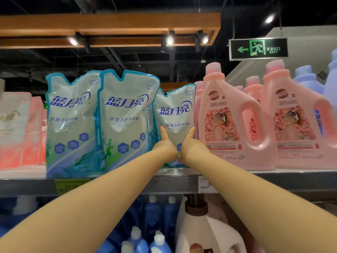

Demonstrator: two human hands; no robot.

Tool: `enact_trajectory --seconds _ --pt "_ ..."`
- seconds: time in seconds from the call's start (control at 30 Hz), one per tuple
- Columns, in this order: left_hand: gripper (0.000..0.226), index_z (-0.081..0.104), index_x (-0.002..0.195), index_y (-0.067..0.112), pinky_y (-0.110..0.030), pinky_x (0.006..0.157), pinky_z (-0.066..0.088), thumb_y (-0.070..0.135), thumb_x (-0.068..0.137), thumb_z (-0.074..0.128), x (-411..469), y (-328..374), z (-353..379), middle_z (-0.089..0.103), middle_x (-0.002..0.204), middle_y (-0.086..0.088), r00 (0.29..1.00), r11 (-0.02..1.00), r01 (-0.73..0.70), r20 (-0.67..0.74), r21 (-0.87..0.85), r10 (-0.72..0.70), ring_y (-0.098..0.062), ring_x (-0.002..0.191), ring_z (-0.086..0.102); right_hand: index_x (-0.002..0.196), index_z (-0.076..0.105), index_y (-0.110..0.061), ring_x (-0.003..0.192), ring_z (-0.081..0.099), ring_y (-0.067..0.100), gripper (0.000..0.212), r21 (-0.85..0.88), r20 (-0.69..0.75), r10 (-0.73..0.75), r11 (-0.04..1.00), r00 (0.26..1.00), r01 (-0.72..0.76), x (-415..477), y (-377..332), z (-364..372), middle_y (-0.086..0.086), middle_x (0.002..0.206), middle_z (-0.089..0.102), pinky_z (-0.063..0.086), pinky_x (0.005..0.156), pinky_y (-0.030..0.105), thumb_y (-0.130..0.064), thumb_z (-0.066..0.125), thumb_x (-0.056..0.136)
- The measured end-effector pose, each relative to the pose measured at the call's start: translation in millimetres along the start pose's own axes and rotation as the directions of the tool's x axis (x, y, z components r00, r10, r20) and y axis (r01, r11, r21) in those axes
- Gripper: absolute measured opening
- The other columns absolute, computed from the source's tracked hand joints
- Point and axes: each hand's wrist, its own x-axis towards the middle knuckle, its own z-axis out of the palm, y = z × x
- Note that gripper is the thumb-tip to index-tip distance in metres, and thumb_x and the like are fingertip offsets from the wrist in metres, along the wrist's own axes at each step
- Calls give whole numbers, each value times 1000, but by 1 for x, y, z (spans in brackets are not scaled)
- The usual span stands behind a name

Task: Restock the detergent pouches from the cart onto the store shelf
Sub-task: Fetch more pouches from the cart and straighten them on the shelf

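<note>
Three white and blue detergent pouches stand upright on the grey shelf point(169, 185). The left pouch point(72, 125) and the middle pouch point(125, 121) stand at the front. A third pouch point(175, 114) sits further back, between the middle pouch and the pink bottles. My left hand point(165, 143) presses its left side and my right hand point(190, 144) presses its right side, thumbs up against its front. The cart is out of view.
Pink detergent bottles point(231, 125) stand close to the right of the held pouch, another point(299, 121) further right. Pink and white pouches point(20, 130) fill the shelf's left end. Blue bottles point(155, 221) and a white jug point(204, 230) sit on the shelf below. Price tags hang on the shelf edge.
</note>
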Motion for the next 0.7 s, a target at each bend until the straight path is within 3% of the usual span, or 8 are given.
enact_trajectory --seconds 0.1,0.2,0.3,0.37,0.43,0.53,0.63,0.7 --pt "99 -30 141 17 -43 108 34 29 92 54 -2 -3 0 30 147 -23 999 999 -35 -29 -35 34 -33 127 43 143 -27 -1 121 51 34 96 -18 29 87 996 996 -87 -3 -1 -2 22 139 45 42 96 42 -29 52 95" --pt "94 -26 144 16 -43 106 36 30 93 52 -11 -5 -1 24 147 -27 997 996 -67 -52 -60 64 -35 128 41 144 -23 0 121 51 34 93 -80 55 77 994 995 -73 -7 -4 -5 22 138 47 44 94 41 -28 51 95" --pt "75 -1 149 15 -40 104 33 22 94 49 -22 -9 -4 17 148 -24 983 986 -165 -83 -12 164 -36 131 35 150 0 -6 129 43 34 74 -143 111 43 989 993 -27 -20 -2 -14 18 150 29 43 98 41 -26 47 97" --pt "52 28 140 7 -34 97 35 16 92 47 -29 -14 -8 32 139 -21 953 962 -272 -128 28 273 -33 122 43 144 29 -9 127 46 33 50 -139 57 -13 990 998 21 -33 1 -21 14 147 36 45 96 39 -18 44 97" --pt "42 40 132 3 -31 95 36 15 93 45 -37 -19 -10 43 134 -20 923 936 -342 -156 87 352 -30 120 45 127 51 -15 118 52 32 34 -139 -31 -47 989 998 42 -46 3 -25 15 136 47 47 87 36 -10 40 96" --pt "36 50 127 3 -32 90 39 16 94 42 -55 -20 -14 54 128 -18 888 909 -406 -199 91 416 -30 117 50 116 58 -14 108 57 30 27 -118 -142 -7 993 990 -10 -64 3 -28 11 121 57 45 79 32 -15 42 95" --pt "26 62 104 5 -31 75 39 15 93 40 -81 -18 -15 65 108 -16 851 878 -478 -245 5 465 -32 104 57 110 61 -12 103 59 30 25 -57 -221 23 998 975 -37 -87 4 -35 10 115 62 41 74 30 -19 44 94" --pt "28 66 102 8 -33 78 43 17 94 41 -103 -16 -13 67 104 -14 809 831 -551 -290 -76 511 -31 100 58 108 63 -14 101 59 30 24 -19 -271 16 1000 962 -21 -113 10 -42 10 112 63 39 72 29 -19 45 93"
